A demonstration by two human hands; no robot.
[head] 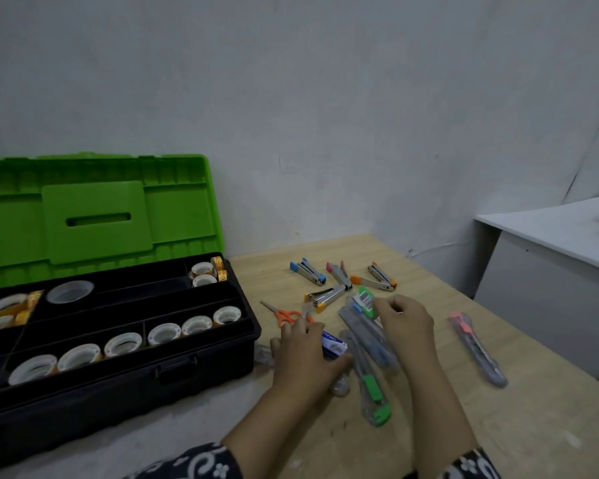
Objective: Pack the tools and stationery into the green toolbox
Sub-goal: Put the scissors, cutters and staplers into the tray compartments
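The green toolbox [94,219] stands open at the left of the desk [533,426], its lid upright. Its black tray already holds the tape rolls: one large clear roll [70,291] and about eleven smaller rolls, six of them in the front row [123,344], two or three in the back right compartment [204,274] and two or three at the far left edge, where the count is uncertain. So the tape looks packed, and the tools are all still out on the desk.

Left to pack, going rightward: one pair of orange scissors [284,314], a small blue box [334,344] that may hold staples, four staplers [339,274] with blue, pink, orange and yellow trim, and a pile of packaged utility knives [374,392], perhaps four or five, overlapping too much to count. One pink knife [478,347] lies apart at the right.

The left hand [305,354] rests on the blue box, fingers curled around it. The right hand [405,323] has its fingers pinched on a green-labelled knife pack [365,300].
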